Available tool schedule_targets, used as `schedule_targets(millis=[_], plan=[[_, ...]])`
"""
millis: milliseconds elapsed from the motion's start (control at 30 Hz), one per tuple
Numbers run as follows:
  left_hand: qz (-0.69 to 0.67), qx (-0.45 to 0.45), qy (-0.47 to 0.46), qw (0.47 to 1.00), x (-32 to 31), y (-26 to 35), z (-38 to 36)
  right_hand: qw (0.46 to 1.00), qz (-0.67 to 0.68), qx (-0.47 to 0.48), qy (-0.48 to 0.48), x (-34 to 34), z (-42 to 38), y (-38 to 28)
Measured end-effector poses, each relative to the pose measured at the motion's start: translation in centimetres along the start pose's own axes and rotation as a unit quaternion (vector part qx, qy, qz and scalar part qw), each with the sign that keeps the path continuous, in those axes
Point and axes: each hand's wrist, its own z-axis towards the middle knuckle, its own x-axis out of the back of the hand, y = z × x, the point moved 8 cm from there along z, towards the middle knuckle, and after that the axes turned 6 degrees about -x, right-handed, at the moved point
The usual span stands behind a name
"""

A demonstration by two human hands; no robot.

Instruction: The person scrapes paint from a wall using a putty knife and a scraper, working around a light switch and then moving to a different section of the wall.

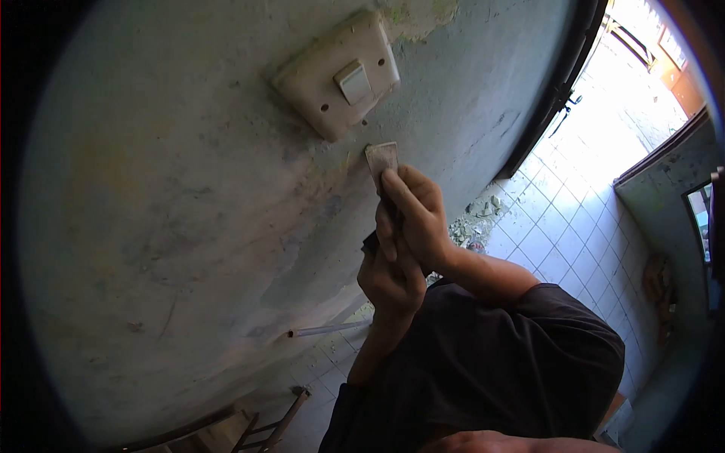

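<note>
A scraper [382, 155] with a flat, dirty, pale blade points up just below a light switch [353, 81]. My right hand [420, 215] pinches the blade between thumb and fingers. Below it, my left hand [393, 283] is closed around the dark handle, whose end shows beside the fingers. The two hands overlap, so most of the handle is hidden. The switch has a grubby cream plate with two screw holes, fixed to a wall [204, 219] with stained, patchy paint.
Flaked paint debris [479, 217] lies along the tiled floor [563, 226] by the wall. A pipe [328, 330] shows below my hands. A wooden frame [276, 426] stands lower left. An open doorway [604, 113] is at upper right.
</note>
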Motion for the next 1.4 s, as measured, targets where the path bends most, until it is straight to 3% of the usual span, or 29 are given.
schedule_targets(millis=[167, 233, 333, 433, 633, 767, 833, 867, 1033, 1233, 1300, 1400], plan=[[-0.016, -0.014, -0.023, 1.000, -0.5, 1.0, 4.0, 0.995, -0.009, 0.097, 0.014, -1.7, 1.7, -4.8], [-0.026, -0.033, -0.012, 0.999, -0.7, 1.6, 4.5, 0.996, -0.022, 0.091, 0.013, -1.1, 0.7, -4.4], [-0.043, 0.005, 0.007, 0.999, -0.3, 0.6, 0.5, 1.000, 0.000, 0.005, 0.031, 1.0, -0.3, 0.0], [-0.021, 0.043, -0.052, 0.998, -0.2, 0.0, -0.9, 1.000, 0.012, -0.016, 0.016, 1.0, -0.8, 0.5], [-0.028, 0.048, -0.003, 0.998, 0.4, 0.2, -1.0, 1.000, 0.016, 0.003, -0.005, 0.7, -0.7, 1.2], [0.021, 0.035, -0.063, 0.997, 0.3, 0.2, 0.4, 0.998, 0.023, 0.046, 0.024, 0.0, -0.1, -0.6], [0.021, -0.002, -0.030, 0.999, 0.8, 1.1, 0.5, 0.999, 0.017, 0.012, 0.036, 0.2, -0.7, 0.0], [0.004, 0.025, -0.010, 1.000, 1.0, 1.2, -0.1, 1.000, 0.013, -0.004, 0.023, 0.5, -1.1, 0.9], [-0.002, 0.040, -0.043, 0.998, 0.9, 0.2, -0.8, 0.999, 0.032, 0.007, 0.027, 0.3, -0.8, 0.4], [-0.008, 0.018, -0.004, 1.000, 1.2, 1.2, 0.5, 0.999, 0.032, -0.020, 0.038, 0.5, -0.8, 0.9], [0.002, 0.051, -0.060, 0.997, 0.3, 0.6, 1.0, 0.999, 0.036, 0.022, 0.027, 0.3, -0.1, -0.6], [-0.010, 0.024, -0.024, 0.999, 1.1, 0.6, -0.3, 0.999, 0.034, 0.003, 0.017, 0.2, -1.0, 0.6]])
